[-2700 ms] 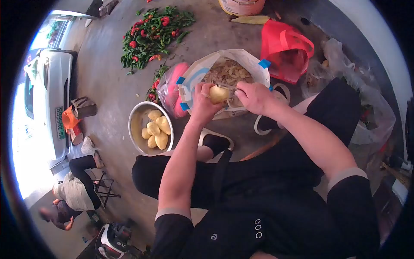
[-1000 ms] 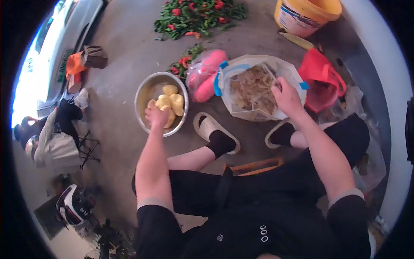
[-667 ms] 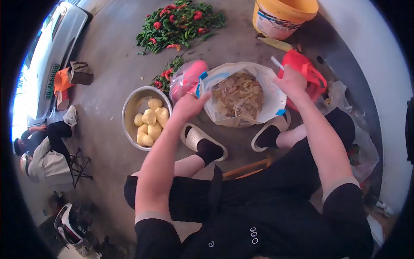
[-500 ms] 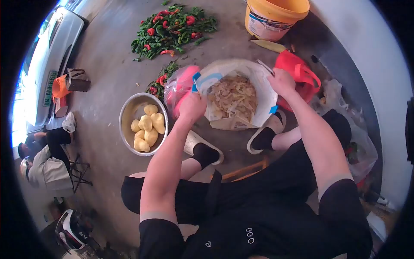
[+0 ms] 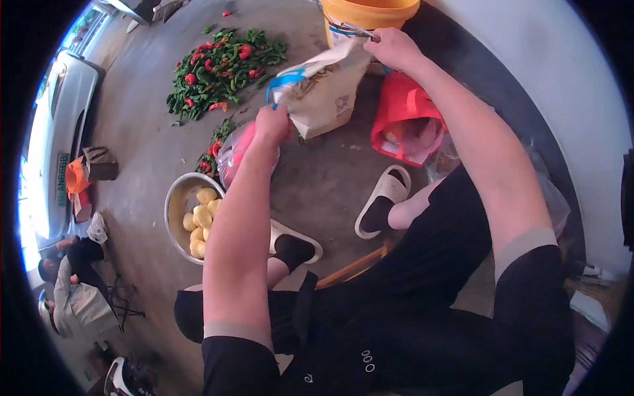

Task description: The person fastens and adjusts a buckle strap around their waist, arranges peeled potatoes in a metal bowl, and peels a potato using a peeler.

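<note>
Both arms reach forward with a white paper bag (image 5: pixel 328 99) lifted off the floor and tilted away. My left hand (image 5: pixel 272 125) is closed on its near-left edge, beside a blue strip. At its far-right rim my right hand (image 5: pixel 392 49) is closed on the edge, with a metal peeler (image 5: pixel 356 30) also between the fingers. Only a little of the brown peelings shows inside. Just beyond the bag stands a yellow bucket (image 5: pixel 376 12). To the left of my left forearm, a metal bowl (image 5: pixel 173 218) holds several peeled potatoes (image 5: pixel 201 216).
Green and red peppers (image 5: pixel 224 69) lie in a heap at the far left. A pink item in clear plastic (image 5: pixel 231 155) lies near the bowl. A red bag (image 5: pixel 403 115) is on the right. Two people (image 5: pixel 79 297) sit at the left, near a white car (image 5: pixel 66 138).
The paper bag has risen from the floor, moved forward and tipped toward the yellow bucket, with both hands on it. Earlier, my left hand let go of a potato at the bowl.
</note>
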Motion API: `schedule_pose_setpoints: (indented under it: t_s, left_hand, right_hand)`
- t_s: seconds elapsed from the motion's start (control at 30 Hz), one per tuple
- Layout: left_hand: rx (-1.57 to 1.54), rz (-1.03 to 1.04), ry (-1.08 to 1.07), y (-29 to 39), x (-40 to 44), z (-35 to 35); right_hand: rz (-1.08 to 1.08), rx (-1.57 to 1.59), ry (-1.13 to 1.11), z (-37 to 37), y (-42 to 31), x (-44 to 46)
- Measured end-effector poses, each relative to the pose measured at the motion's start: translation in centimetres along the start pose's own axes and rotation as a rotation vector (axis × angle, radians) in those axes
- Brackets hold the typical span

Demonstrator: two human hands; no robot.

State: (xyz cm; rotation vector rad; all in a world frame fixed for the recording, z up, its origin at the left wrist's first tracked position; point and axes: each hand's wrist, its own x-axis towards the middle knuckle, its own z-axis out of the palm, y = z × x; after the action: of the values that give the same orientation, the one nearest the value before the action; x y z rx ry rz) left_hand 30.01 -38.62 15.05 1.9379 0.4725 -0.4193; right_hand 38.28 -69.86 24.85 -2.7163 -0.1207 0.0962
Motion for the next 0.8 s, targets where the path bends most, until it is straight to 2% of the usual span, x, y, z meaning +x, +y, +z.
schedule_pose_setpoints:
  t_s: [0.03, 0.13, 0.23, 0.3, 0.33, 0.37, 0.4, 0.43, 0.47, 0.53, 0.6, 0.63, 0.7, 0.73, 0.77, 0.8]
  left_hand:
    - [-0.059, -0.033, 0.041, 0.0, 0.0, 0.5]
    - [0.105, -0.004, -0.078, -0.5, 0.0, -1.1]
    - [0.448, 0.390, -0.162, -1.9, -5.5, -3.1]
    - [0.742, 0.652, -0.315, -2.1, -11.4, -4.5]
    - [0.782, 0.474, -0.463, -1.9, -14.7, -4.6]
    - [0.760, 0.525, -0.572, -1.4, -18.3, -5.2]
    - [0.867, 0.344, -0.728, 2.5, -22.3, -5.6]
    - [0.883, 0.495, -0.744, -0.4, -23.7, -4.9]
    - [0.929, 0.570, -0.752, -0.2, -25.9, -5.3]
    - [0.785, 0.601, -0.646, 0.7, -28.4, -7.8]
    - [0.558, 0.605, -0.519, 1.7, -30.0, -13.3]
    - [0.529, 0.595, -0.329, 1.5, -30.4, -17.1]
    - [0.162, 0.479, 0.285, -1.9, -30.4, -23.9]
    - [-0.231, 0.391, 0.413, -4.0, -29.4, -27.6]
    - [-0.201, 0.293, 0.622, -7.5, -28.1, -30.0]
    - [-0.143, 0.142, 0.643, -13.8, -26.5, -32.7]
  right_hand:
    - [-0.022, 0.007, -0.009, -0.3, 0.7, -0.4]
    - [-0.090, 0.019, -0.041, -1.0, 2.9, -2.4]
    - [-0.076, 0.100, -0.086, -1.4, 5.2, -5.0]
    - [-0.044, 0.209, -0.123, -1.4, 5.2, -6.3]
    - [-0.098, 0.225, -0.137, -0.5, 6.7, -6.0]
    - [-0.130, 0.245, -0.185, -0.5, 6.9, -6.0]
    - [-0.121, 0.277, -0.179, -0.3, 6.1, -6.5]
    - [-0.105, 0.245, -0.228, -0.5, 5.6, -6.7]
    - [-0.085, 0.202, -0.268, -0.7, 4.8, -6.8]
    - [-0.086, 0.134, -0.290, -1.5, 2.0, -7.6]
    - [-0.090, 0.113, -0.303, -1.8, 0.1, -8.2]
    - [-0.086, 0.100, -0.311, -1.6, -0.6, -8.6]
    - [-0.096, 0.165, -0.345, -1.2, -1.0, -9.0]
    - [-0.105, 0.201, -0.353, -1.0, -1.3, -9.0]
    - [-0.111, 0.192, -0.364, -0.6, -1.8, -9.2]
    - [-0.113, 0.183, -0.372, -0.3, -2.2, -9.5]
